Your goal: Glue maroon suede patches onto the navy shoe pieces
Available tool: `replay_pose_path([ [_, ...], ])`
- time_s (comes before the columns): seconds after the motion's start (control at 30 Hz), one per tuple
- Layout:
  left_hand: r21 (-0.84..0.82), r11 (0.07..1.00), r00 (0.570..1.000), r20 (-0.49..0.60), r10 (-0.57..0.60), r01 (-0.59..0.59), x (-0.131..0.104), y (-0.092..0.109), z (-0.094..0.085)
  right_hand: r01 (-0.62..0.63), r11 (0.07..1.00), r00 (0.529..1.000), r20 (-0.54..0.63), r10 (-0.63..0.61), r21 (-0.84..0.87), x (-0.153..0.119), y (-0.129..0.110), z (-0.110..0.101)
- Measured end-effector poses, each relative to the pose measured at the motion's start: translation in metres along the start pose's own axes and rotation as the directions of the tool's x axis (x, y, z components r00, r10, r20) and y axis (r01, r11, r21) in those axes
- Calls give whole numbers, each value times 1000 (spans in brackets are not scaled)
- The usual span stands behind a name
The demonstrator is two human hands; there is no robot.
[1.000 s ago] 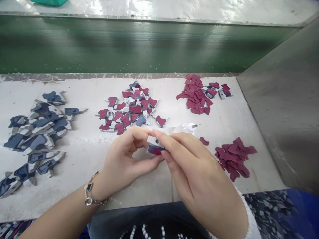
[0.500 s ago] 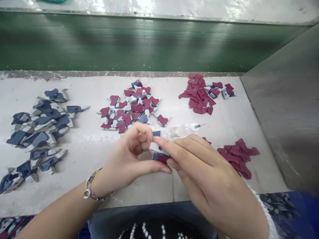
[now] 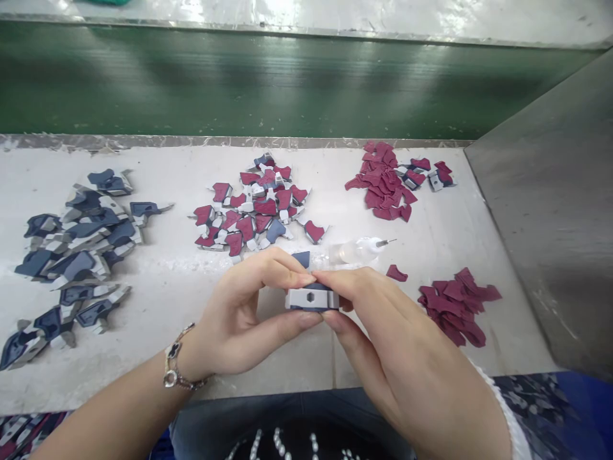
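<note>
Gray-and-navy holed part [image 3: 311, 298] is pinched by left hand [image 3: 244, 319] and right hand [image 3: 393, 345] above worktop [image 3: 163, 300], toward front edge. Needle-tipped bottle [image 3: 357, 250] is laid just beyond; maroon pieces [image 3: 457, 305] are heaped near right edge.

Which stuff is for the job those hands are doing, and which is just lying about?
Probably the job:
held part
loose maroon pieces
maroon-faced parts
blue-and-grey parts
needle-tipped bottle

Probably not:
bracelet (worn)
green thing, top edge
metal panel

White worktop [image 3: 163, 300], green panel [image 3: 306, 86] behind, glossy pale ledge [image 3: 335, 19] reflecting light, grey metal panel [image 3: 550, 191] at right
</note>
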State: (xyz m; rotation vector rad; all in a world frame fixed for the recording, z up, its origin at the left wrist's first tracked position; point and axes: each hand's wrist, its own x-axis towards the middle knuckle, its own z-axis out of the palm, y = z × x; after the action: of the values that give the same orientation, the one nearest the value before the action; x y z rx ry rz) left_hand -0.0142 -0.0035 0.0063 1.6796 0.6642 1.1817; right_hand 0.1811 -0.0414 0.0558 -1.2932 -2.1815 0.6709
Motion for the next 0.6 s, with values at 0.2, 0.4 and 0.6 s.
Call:
replay_pose_path([
  [0.2,44,999,1000,2,6,-6,0,0,1,-15,1000,999,-30,16,4,2,-1,-2],
  [0.4,79,996,999,-14,37,-36,-5,1,5,-46,999,997,-61,45,-15,-1,-7,-1],
  [0.6,-14,1000,999,-32,-11,11,-4,2,4,-94,994,992,-83,98,52,0,-10,3],
])
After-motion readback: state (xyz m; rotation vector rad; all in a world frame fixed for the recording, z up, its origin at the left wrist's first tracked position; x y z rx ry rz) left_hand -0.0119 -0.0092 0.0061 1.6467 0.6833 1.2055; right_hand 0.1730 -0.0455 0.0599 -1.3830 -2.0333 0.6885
